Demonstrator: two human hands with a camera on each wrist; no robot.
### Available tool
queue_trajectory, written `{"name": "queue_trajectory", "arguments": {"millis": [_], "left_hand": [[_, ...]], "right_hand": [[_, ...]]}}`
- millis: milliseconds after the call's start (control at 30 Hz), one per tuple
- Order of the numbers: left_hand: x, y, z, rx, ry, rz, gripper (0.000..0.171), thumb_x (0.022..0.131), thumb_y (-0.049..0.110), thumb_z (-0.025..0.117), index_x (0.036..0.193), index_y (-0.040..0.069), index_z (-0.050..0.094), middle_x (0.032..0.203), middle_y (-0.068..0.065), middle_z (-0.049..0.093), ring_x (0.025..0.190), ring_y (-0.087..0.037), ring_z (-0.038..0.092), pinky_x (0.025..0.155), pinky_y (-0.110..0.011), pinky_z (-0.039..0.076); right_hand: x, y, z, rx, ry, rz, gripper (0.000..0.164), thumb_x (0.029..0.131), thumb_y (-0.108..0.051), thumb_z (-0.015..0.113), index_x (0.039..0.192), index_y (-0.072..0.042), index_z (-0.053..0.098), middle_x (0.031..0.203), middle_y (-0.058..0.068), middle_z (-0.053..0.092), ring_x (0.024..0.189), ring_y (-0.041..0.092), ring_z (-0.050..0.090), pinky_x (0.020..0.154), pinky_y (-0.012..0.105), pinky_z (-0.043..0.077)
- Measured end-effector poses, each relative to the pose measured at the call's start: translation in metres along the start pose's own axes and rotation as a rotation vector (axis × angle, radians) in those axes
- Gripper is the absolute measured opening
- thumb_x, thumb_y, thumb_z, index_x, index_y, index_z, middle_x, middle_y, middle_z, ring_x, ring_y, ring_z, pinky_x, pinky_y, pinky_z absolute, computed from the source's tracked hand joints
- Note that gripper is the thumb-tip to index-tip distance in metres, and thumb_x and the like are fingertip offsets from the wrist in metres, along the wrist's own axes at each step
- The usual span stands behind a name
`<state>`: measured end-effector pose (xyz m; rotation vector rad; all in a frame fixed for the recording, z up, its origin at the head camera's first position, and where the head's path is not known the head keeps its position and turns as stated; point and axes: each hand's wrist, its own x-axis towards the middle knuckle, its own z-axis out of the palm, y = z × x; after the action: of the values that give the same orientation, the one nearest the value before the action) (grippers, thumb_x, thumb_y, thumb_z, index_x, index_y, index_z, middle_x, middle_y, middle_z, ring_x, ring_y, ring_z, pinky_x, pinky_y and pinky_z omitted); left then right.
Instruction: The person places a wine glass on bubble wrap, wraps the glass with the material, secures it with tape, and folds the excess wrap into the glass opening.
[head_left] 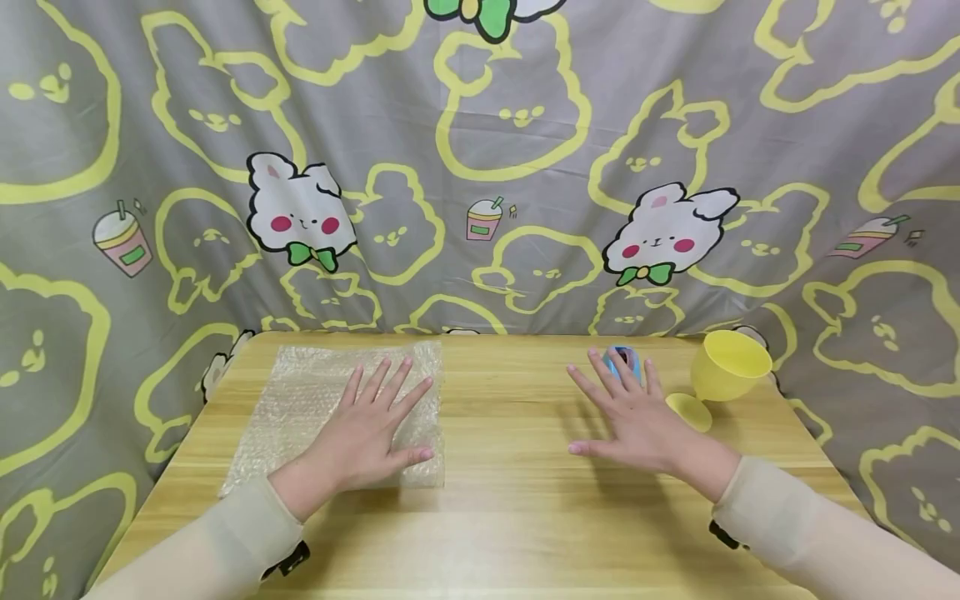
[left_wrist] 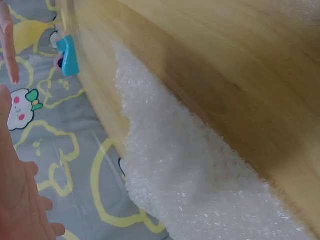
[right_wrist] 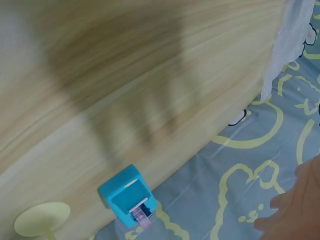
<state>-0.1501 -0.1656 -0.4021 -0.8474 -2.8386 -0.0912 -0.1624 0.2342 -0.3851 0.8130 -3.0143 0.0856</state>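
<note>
My left hand (head_left: 367, 433) hovers palm down with fingers spread over a sheet of clear bubble wrap (head_left: 281, 408) at the table's left side. The wrap's crumpled edge (left_wrist: 165, 135) shows in the left wrist view. On the other side, my right hand (head_left: 637, 421) is also palm down, fingers spread, holding nothing. A small blue tape dispenser (right_wrist: 127, 195) stands beyond its fingertips, partly covered by them in the head view. To the right of this hand is a yellow goblet (head_left: 720, 371) with a round foot; its stem is mostly hidden in the head view.
The wooden table (head_left: 502, 525) carries all these things. Behind it and at both sides hangs a grey curtain (head_left: 420, 125) with yellow outlines and white rabbit prints. The goblet and dispenser stand near the table's far right corner.
</note>
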Motion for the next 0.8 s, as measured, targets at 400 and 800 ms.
{"name": "queue_trajectory", "arguments": {"millis": [400, 800], "left_hand": [[-0.010, -0.001, 0.008, -0.007, 0.009, 0.007, 0.090, 0.089, 0.070, 0.056, 0.160, 0.023, 0.026, 0.164, -0.016, 0.019, 0.149, -0.044, 0.015, 0.118, -0.065, 0.005], [-0.018, -0.001, 0.015, -0.043, -0.032, -0.012, 0.089, 0.090, 0.069, 0.055, 0.160, 0.023, 0.024, 0.165, -0.016, 0.015, 0.149, -0.044, 0.012, 0.118, -0.065, 0.007]], "right_hand": [[0.000, -0.010, 0.008, -0.008, -0.010, -0.016, 0.103, 0.084, -0.082, 0.048, 0.162, -0.027, 0.011, 0.167, 0.014, 0.000, 0.150, 0.041, -0.006, 0.113, 0.071, -0.009], [-0.001, -0.016, 0.014, 0.007, 0.010, -0.039, 0.101, 0.085, -0.080, 0.049, 0.162, -0.027, 0.012, 0.167, 0.013, 0.003, 0.151, 0.042, -0.002, 0.112, 0.070, -0.011]]}}
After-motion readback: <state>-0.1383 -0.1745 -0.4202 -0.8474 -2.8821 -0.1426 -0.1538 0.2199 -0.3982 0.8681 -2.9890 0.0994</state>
